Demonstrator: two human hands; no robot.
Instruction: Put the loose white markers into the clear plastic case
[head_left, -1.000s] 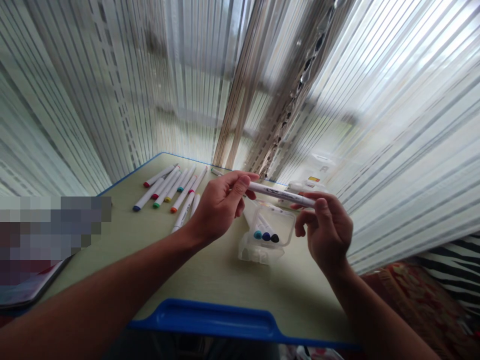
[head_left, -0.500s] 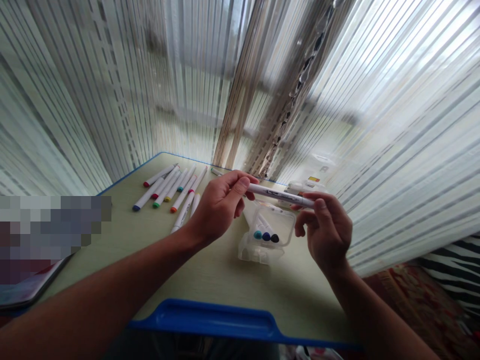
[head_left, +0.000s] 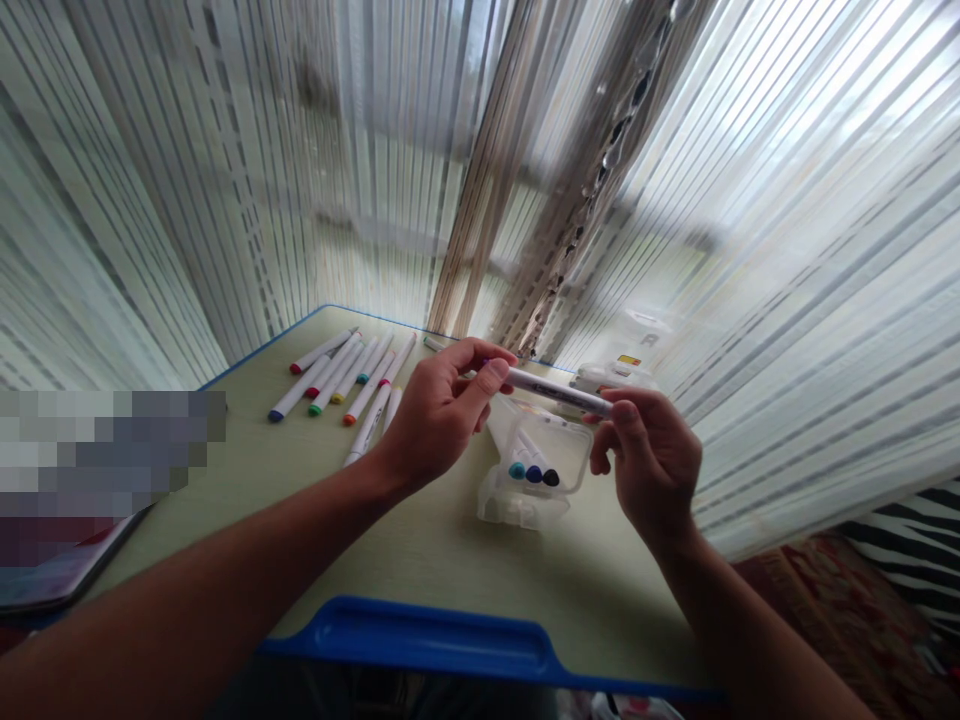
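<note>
A white marker (head_left: 559, 391) is held level above the table between both hands. My left hand (head_left: 454, 405) pinches its left end, where a bit of purple shows at the fingers. The right end is gripped between the thumb and fingers of my right hand (head_left: 656, 450). Below the marker stands an open clear plastic case (head_left: 577, 455) holding several markers, their teal, blue and black ends (head_left: 534, 474) facing me. Left of my left hand, several white markers (head_left: 341, 375) with coloured ends lie spread on the table.
The pale table (head_left: 420, 560) has a blue rim with a blue tray (head_left: 431, 630) at the front. Another clear case (head_left: 611, 375) stands behind my right hand. A tablet-like device (head_left: 75, 570) lies at the left edge. String curtains (head_left: 375, 200) hang behind the table.
The marker has turned slightly and its right end sits deeper in my right hand. Both hands keep hold of it. The markers on the table have not moved.
</note>
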